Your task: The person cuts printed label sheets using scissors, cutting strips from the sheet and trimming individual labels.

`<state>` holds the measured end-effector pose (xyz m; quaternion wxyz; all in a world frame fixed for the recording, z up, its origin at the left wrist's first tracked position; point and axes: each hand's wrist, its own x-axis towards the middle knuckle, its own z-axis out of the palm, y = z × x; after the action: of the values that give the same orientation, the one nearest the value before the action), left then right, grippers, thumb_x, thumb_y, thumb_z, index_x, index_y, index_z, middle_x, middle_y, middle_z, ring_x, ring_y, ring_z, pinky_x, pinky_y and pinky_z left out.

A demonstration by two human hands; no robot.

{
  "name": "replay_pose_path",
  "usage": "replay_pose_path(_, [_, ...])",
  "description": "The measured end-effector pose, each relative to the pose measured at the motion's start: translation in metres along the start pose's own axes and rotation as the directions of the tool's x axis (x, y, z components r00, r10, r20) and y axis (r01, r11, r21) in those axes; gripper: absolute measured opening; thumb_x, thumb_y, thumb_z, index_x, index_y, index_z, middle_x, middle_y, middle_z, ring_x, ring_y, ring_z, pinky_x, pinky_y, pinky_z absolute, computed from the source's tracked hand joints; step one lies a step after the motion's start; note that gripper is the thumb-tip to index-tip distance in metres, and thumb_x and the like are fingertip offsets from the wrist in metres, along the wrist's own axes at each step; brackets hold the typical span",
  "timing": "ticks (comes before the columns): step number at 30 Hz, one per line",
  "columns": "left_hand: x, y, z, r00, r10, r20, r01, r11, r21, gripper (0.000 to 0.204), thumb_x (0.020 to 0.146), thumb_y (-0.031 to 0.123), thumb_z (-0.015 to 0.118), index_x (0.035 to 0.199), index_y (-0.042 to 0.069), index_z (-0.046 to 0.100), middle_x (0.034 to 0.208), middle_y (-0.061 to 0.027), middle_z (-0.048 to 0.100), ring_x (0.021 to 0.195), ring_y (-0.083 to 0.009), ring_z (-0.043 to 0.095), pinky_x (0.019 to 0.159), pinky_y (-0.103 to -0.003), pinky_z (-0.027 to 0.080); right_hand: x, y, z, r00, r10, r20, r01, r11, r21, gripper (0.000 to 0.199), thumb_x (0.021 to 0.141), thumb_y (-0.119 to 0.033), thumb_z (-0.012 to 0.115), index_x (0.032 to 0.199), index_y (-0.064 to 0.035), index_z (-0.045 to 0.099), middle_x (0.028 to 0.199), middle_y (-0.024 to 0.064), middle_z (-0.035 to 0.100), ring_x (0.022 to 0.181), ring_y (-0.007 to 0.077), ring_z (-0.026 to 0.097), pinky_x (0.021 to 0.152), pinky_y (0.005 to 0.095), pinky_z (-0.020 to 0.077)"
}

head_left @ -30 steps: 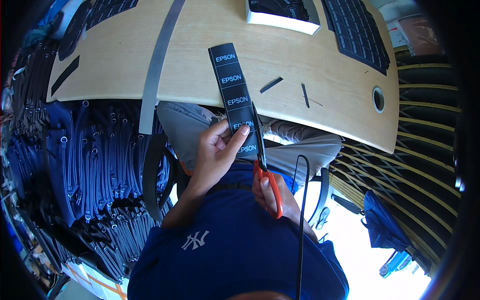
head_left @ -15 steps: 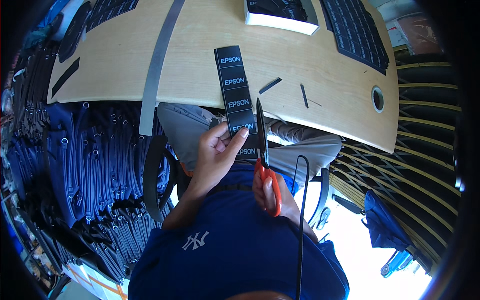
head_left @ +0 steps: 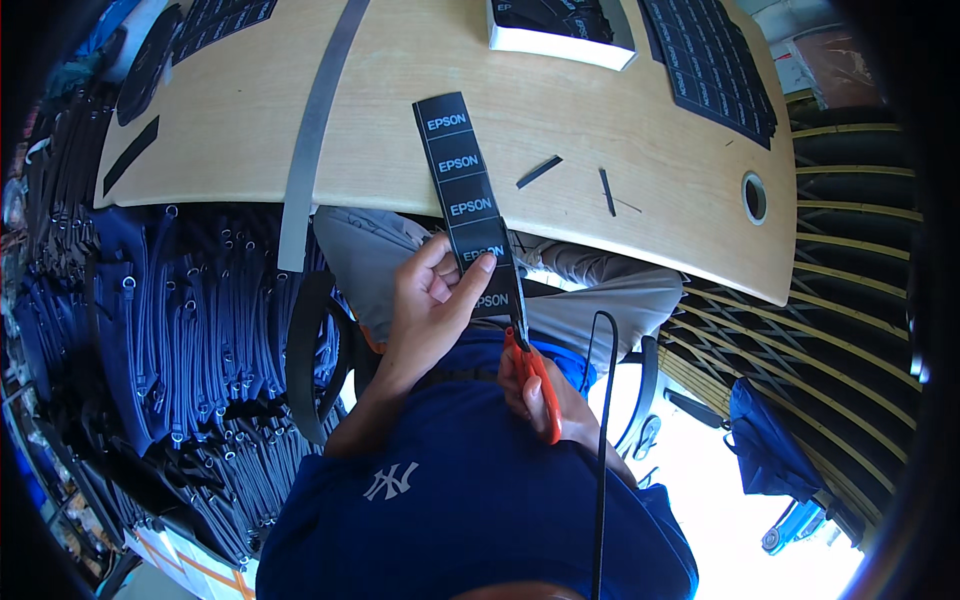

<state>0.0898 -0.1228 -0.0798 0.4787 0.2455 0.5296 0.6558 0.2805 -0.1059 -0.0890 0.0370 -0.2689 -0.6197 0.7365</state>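
Note:
Between thumb and fingers, my left hand [head_left: 436, 300] grips a black label strip [head_left: 464, 185] with several white-printed sections. The strip tilts slightly left, its far end over the table and its near end above my lap. My right hand [head_left: 535, 392] is wrapped round the orange handles of a pair of scissors [head_left: 538, 385]. Their dark blades lie along the strip's right edge, by the sections nearest me. Whether the blades are closed through the material is hard to see.
On the wooden table [head_left: 400, 150] lie thin black offcuts [head_left: 540, 171] and a long grey band [head_left: 318, 130]. A white box [head_left: 560, 50] of black pieces stands at the back, with black label sheets [head_left: 712, 75] to its right. Dark blue straps [head_left: 215, 330] hang at left.
The scissors' blades have come against the strip's right edge and tipped left, with their handles drawn slightly nearer me. The strip's far end has swung a little left.

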Motion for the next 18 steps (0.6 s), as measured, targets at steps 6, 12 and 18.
replay_pose_path(6, [-0.003,-0.003,0.0,0.999,0.003,0.051,-0.003,1.0,-0.001,0.015,0.087,-0.003,0.057,0.102,-0.003,0.054,0.093,-0.0051,0.063,0.085,-0.0055,0.058,0.072,-0.019,0.047,0.006,-0.008,0.005,0.993,0.096,-0.069,-0.079,0.973,0.218,0.073,0.076,-0.077,0.041,0.087,-0.0054,0.038,0.065,-0.0023,0.033,0.05,0.0054,0.03,0.044,0.0214,0.0242])
replay_pose_path(12, [-0.004,-0.001,-0.002,0.987,-0.081,0.137,0.078,0.997,0.028,0.012,0.086,0.001,0.061,0.097,-0.001,0.057,0.09,-0.0045,0.062,0.081,-0.0063,0.058,0.071,-0.02,0.047,0.006,-0.009,-0.004,1.0,-0.002,-0.022,0.003,1.0,0.012,0.064,0.089,-0.064,0.03,0.084,-0.0009,0.041,0.069,0.0103,0.045,0.06,0.0204,0.044,0.057,0.0332,0.0367])
replay_pose_path(18, [0.008,-0.002,-0.002,0.999,-0.028,-0.015,0.029,0.995,0.09,0.012,0.091,0.013,0.058,0.093,0.002,0.059,0.071,0.0048,0.052,0.061,-0.0002,0.044,0.052,-0.017,0.033,0.004,-0.009,-0.005,1.0,-0.012,-0.015,0.012,1.0,-0.029,0.063,0.089,-0.063,0.031,0.083,-0.001,0.042,0.067,0.01,0.045,0.058,0.0209,0.045,0.056,0.0337,0.0373])
